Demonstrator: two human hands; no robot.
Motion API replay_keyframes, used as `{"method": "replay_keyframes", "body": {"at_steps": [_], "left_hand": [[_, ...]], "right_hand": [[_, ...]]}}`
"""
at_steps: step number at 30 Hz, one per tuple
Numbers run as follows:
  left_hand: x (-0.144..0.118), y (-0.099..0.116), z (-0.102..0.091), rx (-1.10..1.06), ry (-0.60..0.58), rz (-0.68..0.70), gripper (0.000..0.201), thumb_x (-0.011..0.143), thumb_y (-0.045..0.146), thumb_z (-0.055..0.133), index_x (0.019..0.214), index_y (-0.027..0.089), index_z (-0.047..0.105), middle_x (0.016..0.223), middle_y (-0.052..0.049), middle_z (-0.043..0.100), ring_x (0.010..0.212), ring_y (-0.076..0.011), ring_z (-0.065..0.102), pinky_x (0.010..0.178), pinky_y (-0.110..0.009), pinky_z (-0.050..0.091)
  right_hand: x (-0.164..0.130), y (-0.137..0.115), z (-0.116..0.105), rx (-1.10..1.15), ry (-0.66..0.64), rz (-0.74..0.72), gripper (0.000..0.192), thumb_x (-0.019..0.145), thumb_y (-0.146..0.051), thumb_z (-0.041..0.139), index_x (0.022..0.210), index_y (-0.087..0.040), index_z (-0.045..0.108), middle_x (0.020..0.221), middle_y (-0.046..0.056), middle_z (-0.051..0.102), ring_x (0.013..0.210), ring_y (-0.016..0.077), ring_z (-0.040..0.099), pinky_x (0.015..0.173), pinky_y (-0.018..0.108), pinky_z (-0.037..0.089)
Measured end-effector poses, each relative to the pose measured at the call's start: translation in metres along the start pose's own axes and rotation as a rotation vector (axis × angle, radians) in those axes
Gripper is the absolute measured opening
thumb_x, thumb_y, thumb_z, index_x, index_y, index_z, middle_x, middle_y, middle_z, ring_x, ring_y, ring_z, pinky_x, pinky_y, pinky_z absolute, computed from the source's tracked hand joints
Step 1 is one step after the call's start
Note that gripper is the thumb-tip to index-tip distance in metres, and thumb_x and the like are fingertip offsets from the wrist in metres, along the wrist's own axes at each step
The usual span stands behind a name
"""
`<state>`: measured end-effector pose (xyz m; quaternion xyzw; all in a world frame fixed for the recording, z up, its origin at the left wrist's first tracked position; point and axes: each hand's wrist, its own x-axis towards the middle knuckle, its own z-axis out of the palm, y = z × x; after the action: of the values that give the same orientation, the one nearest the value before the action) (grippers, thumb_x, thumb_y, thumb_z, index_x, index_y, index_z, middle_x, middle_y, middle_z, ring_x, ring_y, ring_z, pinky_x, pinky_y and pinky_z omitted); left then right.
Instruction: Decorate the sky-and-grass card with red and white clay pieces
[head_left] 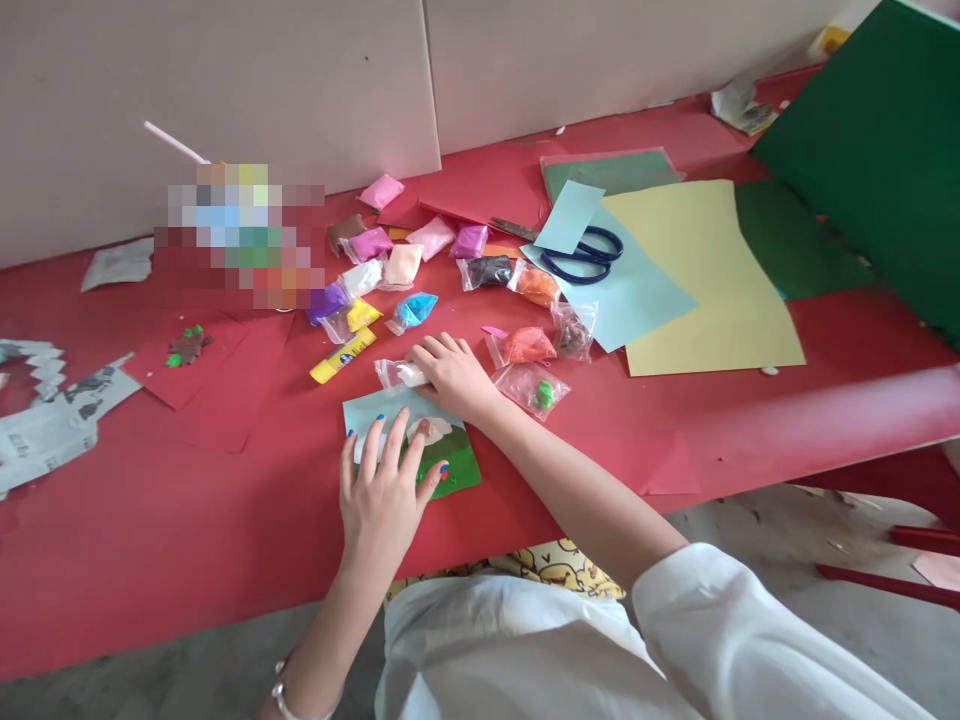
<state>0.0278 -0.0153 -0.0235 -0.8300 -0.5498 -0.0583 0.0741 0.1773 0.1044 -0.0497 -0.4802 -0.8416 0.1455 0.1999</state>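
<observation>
In the head view, your left hand (381,485) lay over the blue-and-green card (463,468) near the front edge of the table (247,540), fingers spread apart, probably to steady it; your right hand (450,375) rested at a white packet (410,374) by the card's far edge, fingers nearly together, though whether they pinched it I could not tell; the glue stick (343,356) lay past the card's far left corner, likely for reach.
</observation>
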Motion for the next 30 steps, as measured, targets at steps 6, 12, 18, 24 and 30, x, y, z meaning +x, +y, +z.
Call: {"method": "replay_keyframes", "body": {"at_steps": [6, 12, 18, 24, 30], "left_hand": [[0.0008, -0.0009, 0.0015, 0.000, 0.023, 0.017, 0.048, 0.093, 0.042, 0.050, 0.136, 0.021, 0.054, 0.143, -0.009, 0.051, 0.123, -0.0351, 0.051, 0.106, -0.053, 0.032], [-0.0048, -0.0029, -0.0002, -0.007, 0.031, 0.045, 0.043, 0.093, 0.043, 0.050, 0.132, 0.025, 0.058, 0.143, -0.008, 0.052, 0.122, -0.0333, 0.052, 0.107, -0.051, 0.032], [0.0018, -0.0007, 0.0032, -0.043, -0.016, -0.009, 0.043, 0.094, 0.041, 0.048, 0.132, 0.025, 0.058, 0.142, -0.010, 0.052, 0.127, -0.0355, 0.047, 0.107, -0.055, 0.032], [-0.0019, -0.0042, 0.0037, -0.055, -0.017, 0.010, 0.054, 0.094, 0.048, 0.046, 0.141, 0.023, 0.048, 0.144, -0.011, 0.050, 0.127, -0.0360, 0.047, 0.108, -0.055, 0.029], [-0.0039, -0.0041, 0.0002, -0.063, 0.002, 0.019, 0.046, 0.093, 0.047, 0.047, 0.132, 0.025, 0.058, 0.143, -0.009, 0.051, 0.126, -0.0351, 0.048, 0.107, -0.054, 0.031]], "right_hand": [[0.0005, -0.0006, -0.0008, -0.005, -0.007, 0.009, 0.024, 0.088, -0.020, 0.054, 0.111, -0.016, 0.057, 0.113, 0.010, 0.062, 0.106, 0.0277, 0.051, 0.086, 0.038, 0.040], [0.0007, 0.0001, -0.0004, 0.003, -0.001, -0.003, 0.025, 0.088, -0.020, 0.054, 0.113, -0.017, 0.056, 0.113, 0.010, 0.062, 0.107, 0.0272, 0.051, 0.088, 0.038, 0.040], [0.0003, -0.0004, -0.0013, 0.000, -0.015, 0.004, 0.025, 0.089, -0.020, 0.053, 0.113, -0.017, 0.057, 0.114, 0.011, 0.061, 0.106, 0.0272, 0.051, 0.086, 0.037, 0.040], [0.0004, -0.0014, -0.0014, -0.008, -0.017, 0.013, 0.023, 0.088, -0.021, 0.055, 0.111, -0.017, 0.057, 0.114, 0.011, 0.061, 0.107, 0.0274, 0.051, 0.086, 0.038, 0.041], [0.0006, -0.0018, -0.0031, 0.002, -0.020, 0.019, 0.024, 0.088, -0.019, 0.054, 0.111, -0.017, 0.057, 0.114, 0.011, 0.061, 0.107, 0.0271, 0.051, 0.088, 0.038, 0.041]]}}
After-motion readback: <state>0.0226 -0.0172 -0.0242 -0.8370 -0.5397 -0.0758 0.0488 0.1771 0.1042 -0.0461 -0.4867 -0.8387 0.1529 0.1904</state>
